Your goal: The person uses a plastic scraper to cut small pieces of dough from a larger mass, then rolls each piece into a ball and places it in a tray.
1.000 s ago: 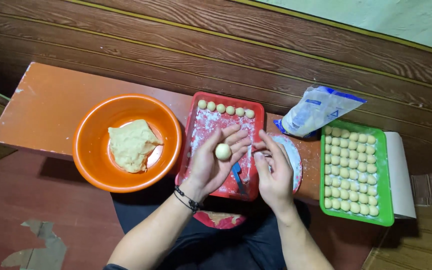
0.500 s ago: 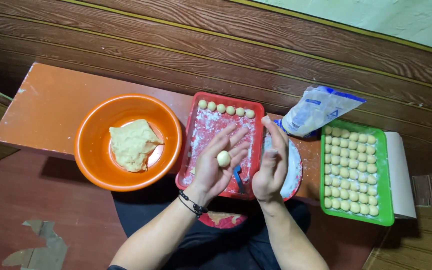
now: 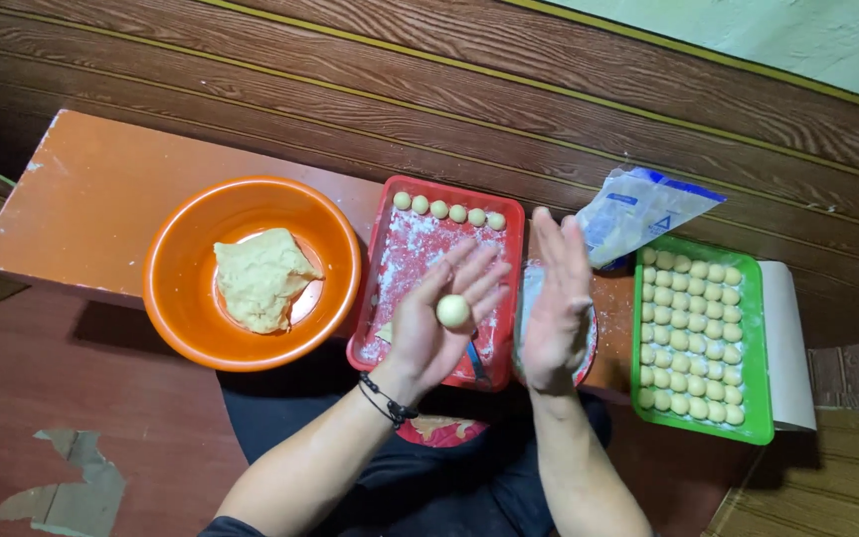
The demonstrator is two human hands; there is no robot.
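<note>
Far out to the left of the fingers, an orange bowl (image 3: pixel 251 270) is sitting on the orange bench (image 3: pixel 101 199), and a lump of pale yellow dough (image 3: pixel 260 278) is lying in its bottom. Just beyond and under the fingers, a red tray (image 3: pixel 441 278) dusted with white flour is lying on the bench, with a row of small dough balls (image 3: pixel 448 210) lining its far edge. The left hand (image 3: pixel 439 323) is hovering over this tray, palm turned up, its fingers (image 3: pixel 484 273) spread apart and stretched out flat, and a single round dough ball (image 3: pixel 452 311) is resting on the open palm, held by nothing but its own weight. Just beside it, the right hand (image 3: pixel 557 308) is standing on edge, palm facing the ball, its fingers (image 3: pixel 559 244) pressed together and straight, not touching the ball. Beneath that hand a flour-dusted plate (image 3: pixel 586 348) is peeking out. Beyond the right fingers and a little to their right, a white and blue plastic bag (image 3: pixel 643 214) is lying on the bench. Further right, well apart from both hands, a green tray (image 3: pixel 758 378) is holding neat rows of finished balls (image 3: pixel 693 333), and a white board (image 3: pixel 787 348) is sticking out from under its right side.
</note>
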